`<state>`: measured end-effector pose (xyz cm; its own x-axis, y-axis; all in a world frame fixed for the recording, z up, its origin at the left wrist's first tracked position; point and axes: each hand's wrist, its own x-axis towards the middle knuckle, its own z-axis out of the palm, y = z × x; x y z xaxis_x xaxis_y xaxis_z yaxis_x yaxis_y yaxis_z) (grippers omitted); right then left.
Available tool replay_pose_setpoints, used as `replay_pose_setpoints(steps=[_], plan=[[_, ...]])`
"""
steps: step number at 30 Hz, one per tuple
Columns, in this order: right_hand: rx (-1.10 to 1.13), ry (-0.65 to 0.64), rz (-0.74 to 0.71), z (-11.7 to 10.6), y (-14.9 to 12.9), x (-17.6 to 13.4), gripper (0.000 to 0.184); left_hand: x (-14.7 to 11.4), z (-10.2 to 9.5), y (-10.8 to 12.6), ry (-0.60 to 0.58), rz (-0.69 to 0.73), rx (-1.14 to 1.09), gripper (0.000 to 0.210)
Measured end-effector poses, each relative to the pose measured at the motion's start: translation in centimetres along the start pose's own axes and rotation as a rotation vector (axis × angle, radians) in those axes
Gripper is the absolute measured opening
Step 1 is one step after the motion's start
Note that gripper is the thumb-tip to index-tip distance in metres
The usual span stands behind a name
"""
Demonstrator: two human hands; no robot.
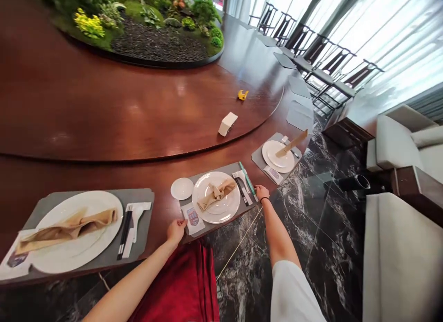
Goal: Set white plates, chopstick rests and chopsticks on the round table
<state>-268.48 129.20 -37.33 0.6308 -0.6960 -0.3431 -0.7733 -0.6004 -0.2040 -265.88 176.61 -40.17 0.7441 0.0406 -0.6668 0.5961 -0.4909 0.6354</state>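
A grey placemat (206, 227) lies at the table's front edge between my two hands. My left hand (176, 230) is closed at its left edge, fingertips against a printed white packet (194, 219). At the right edge my right hand (262, 193) is closed, close to the lower end of a thin green stick (247, 176). On the mat sits a white plate (214, 213) bearing a folded tan napkin (217, 194). Black chopsticks (242, 189) and a white spoon (246, 178) lie right of the plate. A small white saucer (182, 188) overlaps the mat's upper left corner.
Place settings flank this one, with a left plate (104, 253) and a right plate (266, 151). A white block-shaped object (227, 124) and a small yellow object (242, 95) rest on the turntable (138, 105). Plants fill its centre. Chairs (334, 84) and sofas stand rightward.
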Motion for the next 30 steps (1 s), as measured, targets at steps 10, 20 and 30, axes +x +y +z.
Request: replay_pose_setpoints(steps=[10,20,30], plan=[[0.002,-0.005,-0.028,-0.8,-0.8,-0.3,0.045,-0.3,-0.5,0.5,-0.010,0.208,0.281,0.017],[0.252,0.315,-0.001,-1.2,-4.3,-1.3,0.067,0.0,0.5,0.7,0.004,0.161,0.161,0.015],[0.524,0.274,-0.799,9.9,-19.6,-27.6,0.043,-5.5,-9.5,-3.2,-0.235,0.435,0.086,0.025]])
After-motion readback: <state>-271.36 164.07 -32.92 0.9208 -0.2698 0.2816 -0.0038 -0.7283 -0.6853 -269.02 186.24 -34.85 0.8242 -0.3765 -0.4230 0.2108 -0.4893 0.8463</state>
